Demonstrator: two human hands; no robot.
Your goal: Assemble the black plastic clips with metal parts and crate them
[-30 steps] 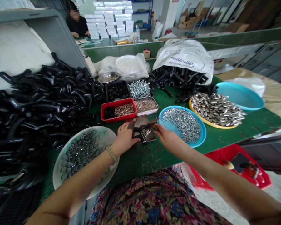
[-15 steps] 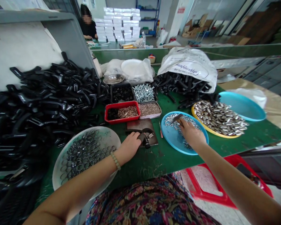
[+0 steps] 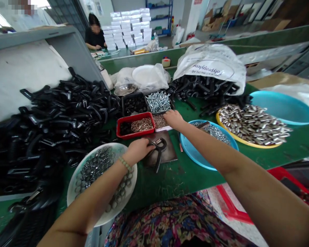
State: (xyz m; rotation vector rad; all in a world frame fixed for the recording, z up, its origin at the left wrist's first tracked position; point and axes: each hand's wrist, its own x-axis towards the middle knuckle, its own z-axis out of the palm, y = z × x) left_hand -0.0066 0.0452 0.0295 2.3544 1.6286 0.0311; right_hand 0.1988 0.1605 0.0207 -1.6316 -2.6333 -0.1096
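Held black lever part (image 3: pixel 158 149) on dark plate (image 3: pixel 170 155) with left hand (image 3: pixel 138 148), fingers curled around it. Rested right hand (image 3: pixel 173 119) over small tray (image 3: pixel 159 121) of metal bits, fingers bent down; could not tell any pinch.

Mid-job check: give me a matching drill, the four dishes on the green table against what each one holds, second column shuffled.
Dishes:
1. white plate
2. yellow plate
3. red tray
4. nearer blue plate

Contents:
A. silver cylinders
B. small nuts
C. metal rings
D. dark bits and brass-coloured clips

Pairs: 1-C, 2-A, 3-D, 4-B.
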